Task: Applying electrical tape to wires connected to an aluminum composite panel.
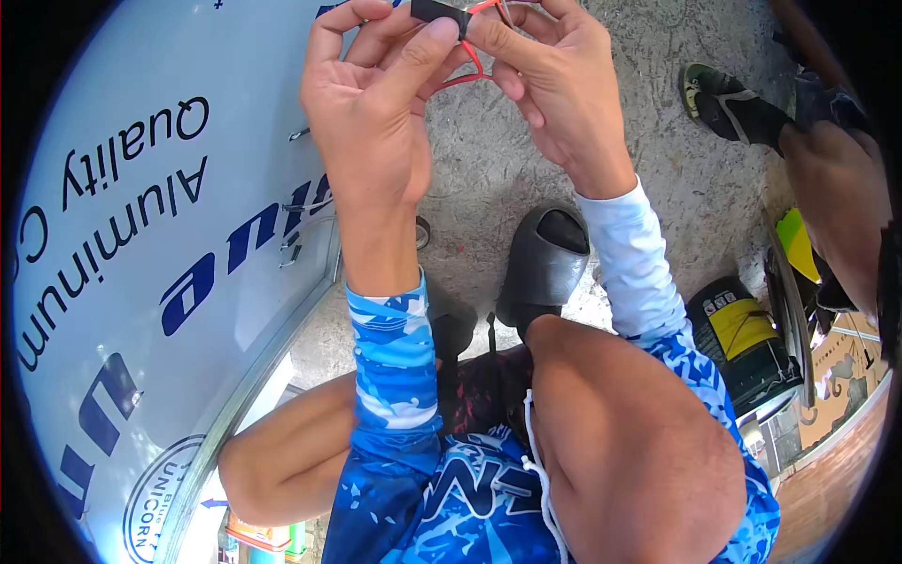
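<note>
1. Your left hand point(381, 113) is raised at the upper edge of the view, palm turned toward you; its thumb presses down on a short strip of black tape point(437, 14), the other fingers curled loosely behind it.
2. Your right hand point(568, 80) meets it from the other side, thumb and forefinger brought together in a pinch on thin red wire point(473, 58) at the strip's right end; whether those fingertips also grip the tape itself, you cannot tell from here.
3. The wire shows above your right thumb and again below it, where it bends back toward your left palm; the upper edge cuts off part of this.
4. To your left stands a large white panel point(122, 263) with dark blue lettering, its near edge curving past your left forearm.
5. Beneath your hands is rough grey concrete floor point(470, 169), with your black clog point(548, 258) on it, just below your right wrist in the view.
6. Your blue-and-white patterned sleeves point(395, 352) reach almost to the wrists.
7. To your right, a dark bucket point(747, 348) with a yellow label leans beside your right sleeve.
8. Farther up on that side is another person's sandalled foot point(728, 101), well apart from your hands.
</note>
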A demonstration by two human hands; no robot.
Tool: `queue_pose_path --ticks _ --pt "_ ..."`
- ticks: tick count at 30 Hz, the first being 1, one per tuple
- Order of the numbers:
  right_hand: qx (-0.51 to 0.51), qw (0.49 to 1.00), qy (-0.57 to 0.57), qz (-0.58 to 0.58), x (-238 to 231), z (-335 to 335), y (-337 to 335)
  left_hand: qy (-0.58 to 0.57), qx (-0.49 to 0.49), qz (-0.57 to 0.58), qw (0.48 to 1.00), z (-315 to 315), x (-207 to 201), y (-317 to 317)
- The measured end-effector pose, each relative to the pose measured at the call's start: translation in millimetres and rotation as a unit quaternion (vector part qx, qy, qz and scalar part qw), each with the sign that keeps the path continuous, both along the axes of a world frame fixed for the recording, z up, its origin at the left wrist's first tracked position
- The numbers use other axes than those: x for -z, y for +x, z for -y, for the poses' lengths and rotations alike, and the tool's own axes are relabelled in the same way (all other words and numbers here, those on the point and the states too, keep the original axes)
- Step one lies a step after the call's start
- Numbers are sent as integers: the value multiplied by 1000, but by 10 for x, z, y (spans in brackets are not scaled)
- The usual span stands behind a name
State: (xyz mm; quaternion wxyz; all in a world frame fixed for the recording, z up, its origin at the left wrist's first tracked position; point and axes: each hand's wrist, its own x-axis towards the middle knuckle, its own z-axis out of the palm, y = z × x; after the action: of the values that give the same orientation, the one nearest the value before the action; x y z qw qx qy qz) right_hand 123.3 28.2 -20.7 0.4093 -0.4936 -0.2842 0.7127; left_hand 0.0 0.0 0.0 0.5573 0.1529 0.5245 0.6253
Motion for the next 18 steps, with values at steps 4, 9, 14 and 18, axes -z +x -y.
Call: queue_pose_path --ticks 4,9,14,18 --pt "27 999 18 -27 -4 17 -17 72 10 24 997 27 -43 54" --pt "56 998 33 -24 14 25 -81 69 -51 -60 994 77 124 73" --pt "73 996 48 -35 -31 23 -82 83 -99 -50 990 114 31 229" --pt "63 995 61 -51 88 22 -82 86 -98 -33 991 139 55 236"
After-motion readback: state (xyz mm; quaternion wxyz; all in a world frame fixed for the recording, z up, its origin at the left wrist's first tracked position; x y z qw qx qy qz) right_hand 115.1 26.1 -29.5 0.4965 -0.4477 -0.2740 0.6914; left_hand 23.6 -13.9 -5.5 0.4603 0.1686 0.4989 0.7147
